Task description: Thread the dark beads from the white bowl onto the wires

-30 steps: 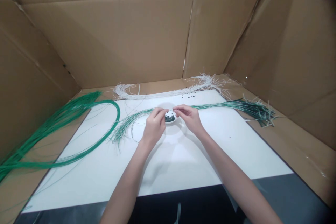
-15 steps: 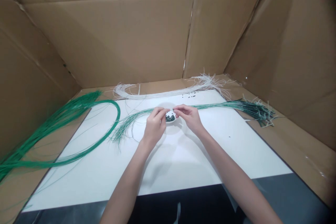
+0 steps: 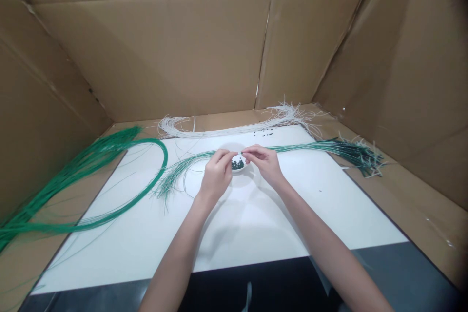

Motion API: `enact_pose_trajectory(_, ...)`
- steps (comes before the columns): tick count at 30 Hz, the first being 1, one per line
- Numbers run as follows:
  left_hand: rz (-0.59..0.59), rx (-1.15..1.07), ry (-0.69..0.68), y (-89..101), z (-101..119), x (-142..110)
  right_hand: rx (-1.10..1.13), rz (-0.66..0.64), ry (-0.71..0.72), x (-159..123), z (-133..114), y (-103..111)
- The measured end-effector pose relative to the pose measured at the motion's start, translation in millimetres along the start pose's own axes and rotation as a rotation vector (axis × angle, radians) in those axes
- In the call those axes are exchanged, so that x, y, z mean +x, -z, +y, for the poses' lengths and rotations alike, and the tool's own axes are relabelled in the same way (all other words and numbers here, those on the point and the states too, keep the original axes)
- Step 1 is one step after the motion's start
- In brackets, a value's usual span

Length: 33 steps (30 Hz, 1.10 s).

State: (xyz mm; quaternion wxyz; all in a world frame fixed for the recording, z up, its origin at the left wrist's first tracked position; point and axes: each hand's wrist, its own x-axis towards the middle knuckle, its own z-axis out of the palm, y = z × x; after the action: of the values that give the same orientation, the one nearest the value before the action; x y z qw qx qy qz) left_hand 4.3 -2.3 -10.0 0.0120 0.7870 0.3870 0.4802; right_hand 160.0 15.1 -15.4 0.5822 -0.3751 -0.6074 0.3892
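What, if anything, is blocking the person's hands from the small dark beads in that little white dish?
Nothing visible blocks them. The left hand and right hand sit on either side of the white dish, fingertips just above the beads.

Dark beads point(image 3: 237, 165) in the dish point(image 3: 239, 171) are too small to tell apart.

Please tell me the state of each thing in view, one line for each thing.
left hand, fingers curled at the dish edge
right hand, fingers pinched above the dish
small white dish, upright, holding beads
dark green beads, heaped in the dish
loose dark beads, scattered apart
green strands, bent in a loop
white strands, lying in a long curve
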Motion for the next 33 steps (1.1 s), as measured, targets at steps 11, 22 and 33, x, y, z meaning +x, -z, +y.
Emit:
enact_pose_trajectory(11,-0.015,0.02,-0.019,-0.9,-1.3,0.3,-0.017,0.008,0.005,0.3,0.3,0.8)
enact_pose_trajectory(22,-0.016,0.019,-0.016,-0.8,-0.5,0.1,0.007,0.011,-0.026,-0.5,-0.7,-0.5)
enact_pose_trajectory(33,-0.023,0.023,0.001,-0.6,-0.6,-0.4,0.004,0.017,-0.046,-0.6,-1.6,-1.1)
